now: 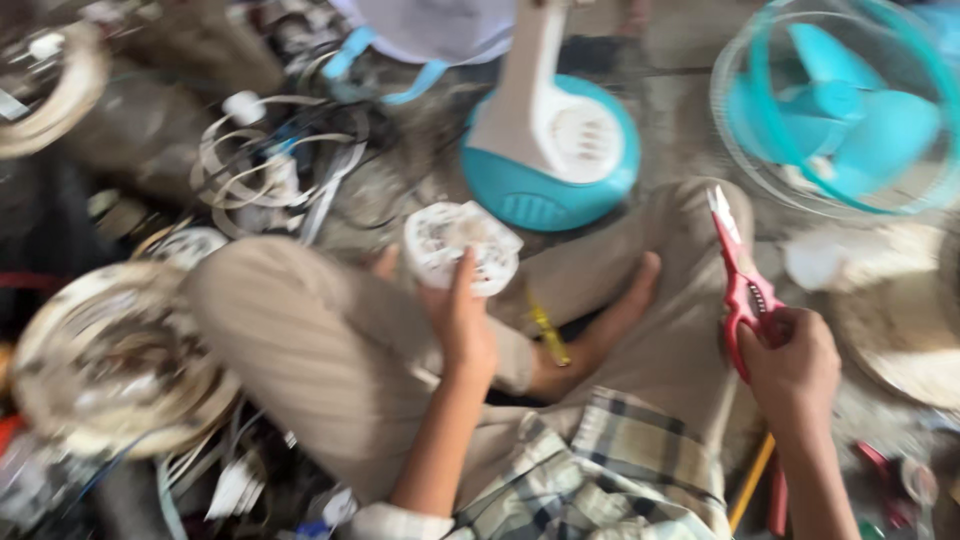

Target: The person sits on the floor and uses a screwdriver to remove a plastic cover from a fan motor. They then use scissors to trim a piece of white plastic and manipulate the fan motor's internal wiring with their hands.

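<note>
Left hand (462, 318) grips a round white slotted plastic fan part (460, 246) over the lap. Right hand (795, 362) clutches red-handled snips (738, 280), blades up, near a teal fan base (548, 150).

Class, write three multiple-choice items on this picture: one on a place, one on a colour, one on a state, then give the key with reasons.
1. Where is the fan base?
A. on the floor ahead of the knees
B. on the lap
C. in the right hand

2. What colour are the handles of the cutters?
A. green
B. red
C. black

3. How is the white round part held?
A. lying loose on the floor
B. pinched by both hands
C. gripped by the left hand

Key: 1 A, it stands beyond the legs. 2 B, red shows above the right hand. 3 C, left fingers wrap it.
</note>
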